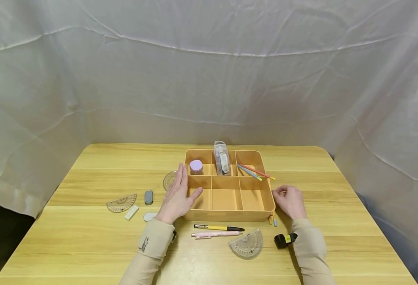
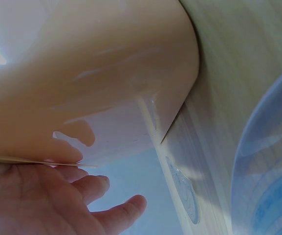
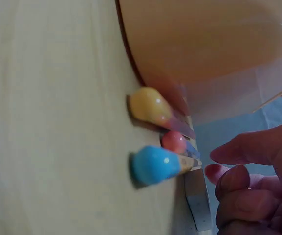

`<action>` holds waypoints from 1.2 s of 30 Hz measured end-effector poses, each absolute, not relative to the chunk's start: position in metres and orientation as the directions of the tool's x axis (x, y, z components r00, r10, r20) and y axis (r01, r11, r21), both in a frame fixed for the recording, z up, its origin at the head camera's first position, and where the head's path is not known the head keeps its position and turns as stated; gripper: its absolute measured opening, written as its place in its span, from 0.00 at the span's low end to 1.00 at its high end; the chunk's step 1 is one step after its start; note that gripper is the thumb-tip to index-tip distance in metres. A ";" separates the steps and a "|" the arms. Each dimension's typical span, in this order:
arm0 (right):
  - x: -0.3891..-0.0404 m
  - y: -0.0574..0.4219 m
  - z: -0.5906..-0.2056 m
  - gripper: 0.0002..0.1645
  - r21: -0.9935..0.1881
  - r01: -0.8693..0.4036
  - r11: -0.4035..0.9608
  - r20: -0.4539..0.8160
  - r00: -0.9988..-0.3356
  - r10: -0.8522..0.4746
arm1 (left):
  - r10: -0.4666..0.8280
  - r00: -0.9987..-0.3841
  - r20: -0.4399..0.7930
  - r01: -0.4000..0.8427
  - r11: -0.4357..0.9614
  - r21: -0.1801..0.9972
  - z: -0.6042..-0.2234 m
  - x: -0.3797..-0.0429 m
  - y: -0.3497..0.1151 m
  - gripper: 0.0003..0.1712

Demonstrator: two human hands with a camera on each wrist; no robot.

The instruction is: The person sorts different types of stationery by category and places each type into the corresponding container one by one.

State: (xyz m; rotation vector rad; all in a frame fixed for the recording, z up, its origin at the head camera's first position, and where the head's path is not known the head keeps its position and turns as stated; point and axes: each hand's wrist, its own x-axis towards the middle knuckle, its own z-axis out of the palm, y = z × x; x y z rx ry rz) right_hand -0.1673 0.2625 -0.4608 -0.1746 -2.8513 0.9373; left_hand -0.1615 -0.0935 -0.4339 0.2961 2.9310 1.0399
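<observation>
A tan organizer box [image 1: 227, 215] with several compartments stands in the middle of the table. My left hand [image 1: 177, 200] rests against its left side, fingers extended and thumb over the rim; the left wrist view shows the hand [image 2: 57, 200] along the box edge. My right hand [image 1: 290, 201] is low beside the right wall, fingers bent. There, colored pencils [image 1: 274, 220] lie along the wall, their rounded yellow, red and blue ends facing the right wrist camera. Thumb and index tips of the hand [image 3: 258, 176] are slightly apart beyond these ends, with nothing visible between them.
Inside the box are a lilac-lidded container [image 1: 196, 166], a clear case [image 1: 222, 158] and two pencils [image 1: 255, 171] across the rim. A yellow pen [image 1: 217, 227], pink pen [image 1: 216, 234], protractor [image 1: 248, 245] and black tape measure [image 1: 284, 240] lie in front; protractors and erasers lie left.
</observation>
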 end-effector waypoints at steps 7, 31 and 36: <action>-0.165 0.264 -0.458 0.13 -0.561 0.054 0.826 0.098 -0.987 0.131 | 0.184 -0.982 0.050 0.175 0.762 0.623 -0.434 -0.162 -0.093 0.54; -0.167 0.262 -0.461 0.11 -0.518 0.061 0.853 0.030 -0.996 0.089 | 0.190 -0.981 0.036 0.170 0.760 0.627 -0.433 -0.162 -0.094 0.55; -0.168 0.261 -0.460 0.11 -0.520 0.061 0.852 0.028 -0.996 0.088 | 0.187 -0.982 0.040 0.171 0.760 0.627 -0.433 -0.162 -0.093 0.54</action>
